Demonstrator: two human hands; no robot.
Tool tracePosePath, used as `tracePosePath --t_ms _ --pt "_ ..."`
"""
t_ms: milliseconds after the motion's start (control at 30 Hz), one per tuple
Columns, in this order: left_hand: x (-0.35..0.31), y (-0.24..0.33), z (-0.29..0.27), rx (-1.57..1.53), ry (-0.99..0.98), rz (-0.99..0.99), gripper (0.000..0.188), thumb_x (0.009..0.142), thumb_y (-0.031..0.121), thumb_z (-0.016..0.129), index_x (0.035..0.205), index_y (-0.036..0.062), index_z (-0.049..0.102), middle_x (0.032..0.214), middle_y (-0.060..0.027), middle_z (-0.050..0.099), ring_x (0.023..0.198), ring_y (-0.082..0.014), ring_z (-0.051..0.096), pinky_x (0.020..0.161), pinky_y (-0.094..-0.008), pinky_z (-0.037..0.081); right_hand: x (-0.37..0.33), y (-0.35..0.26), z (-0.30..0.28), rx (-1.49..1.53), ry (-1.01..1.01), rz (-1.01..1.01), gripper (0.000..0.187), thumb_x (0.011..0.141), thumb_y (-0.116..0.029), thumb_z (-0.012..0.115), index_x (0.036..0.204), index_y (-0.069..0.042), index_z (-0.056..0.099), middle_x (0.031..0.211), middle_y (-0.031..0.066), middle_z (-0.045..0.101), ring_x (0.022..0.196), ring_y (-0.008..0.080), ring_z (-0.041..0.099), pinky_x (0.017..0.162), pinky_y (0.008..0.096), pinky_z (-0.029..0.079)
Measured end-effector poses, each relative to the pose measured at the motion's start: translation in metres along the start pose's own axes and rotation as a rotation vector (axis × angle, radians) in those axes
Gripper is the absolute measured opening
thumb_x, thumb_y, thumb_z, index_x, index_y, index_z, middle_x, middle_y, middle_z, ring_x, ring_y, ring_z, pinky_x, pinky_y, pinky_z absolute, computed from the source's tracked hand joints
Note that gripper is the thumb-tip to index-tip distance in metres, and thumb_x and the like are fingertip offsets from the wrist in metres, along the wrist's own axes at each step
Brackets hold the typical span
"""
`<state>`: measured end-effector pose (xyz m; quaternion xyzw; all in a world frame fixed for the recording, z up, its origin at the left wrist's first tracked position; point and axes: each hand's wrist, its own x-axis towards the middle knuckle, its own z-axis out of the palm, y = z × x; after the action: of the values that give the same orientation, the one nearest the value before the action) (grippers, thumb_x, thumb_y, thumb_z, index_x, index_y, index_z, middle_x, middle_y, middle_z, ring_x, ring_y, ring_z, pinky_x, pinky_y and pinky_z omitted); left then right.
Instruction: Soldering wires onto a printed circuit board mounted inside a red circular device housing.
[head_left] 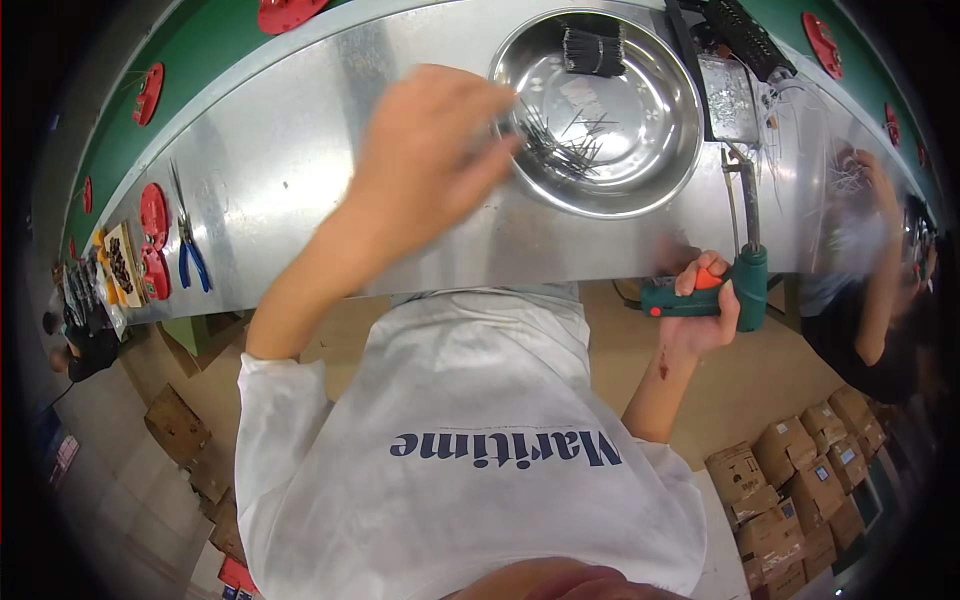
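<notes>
While gripping soldering gun in right hand at three o'clock, poises blurred left hand by wires in bowl at one, cannot tell its hold; has black bar beyond, pliers at nine.

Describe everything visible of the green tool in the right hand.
The green tool has a plastic-looking body, an orange-red trigger and a red dot near its handle's end. A metal tube, with a thin rod alongside, points away from the person. The right hand grips the handle near the bench's front edge; bench contact is unclear.
</notes>
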<state>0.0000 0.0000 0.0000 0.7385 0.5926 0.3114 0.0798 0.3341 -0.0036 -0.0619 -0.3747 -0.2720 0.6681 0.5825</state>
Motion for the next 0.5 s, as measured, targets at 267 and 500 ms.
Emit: tracePosePath --t_ms 267,500 --pt "0.036 0.02 0.055 0.192 -0.399 0.199 0.011 0.073 0.009 0.067 0.082 0.0047 0.062 0.086 -0.0097 0.06 0.087 -0.0242 0.056 0.077 -0.037 0.043 0.003 0.0 0.001 -0.016 -0.003 -0.039 0.028 0.084 -0.02 0.051 0.096 0.005 0.053 0.098 0.0183 0.053 0.061 0.0194 0.051 0.056 0.0286 0.041" --pt "0.037 0.013 0.049 0.045 -0.363 0.21 0.01 0.076 0.005 0.061 0.084 0.0041 0.056 0.081 -0.0096 0.058 0.084 -0.0279 0.056 0.075 -0.0381 0.043 0.005 -0.001 -0.002 0.029 -0.004 -0.036 0.027 0.084 -0.019 0.05 0.095 0.005 0.052 0.098 0.0194 0.052 0.06 0.0204 0.051 0.057 0.0289 0.042"
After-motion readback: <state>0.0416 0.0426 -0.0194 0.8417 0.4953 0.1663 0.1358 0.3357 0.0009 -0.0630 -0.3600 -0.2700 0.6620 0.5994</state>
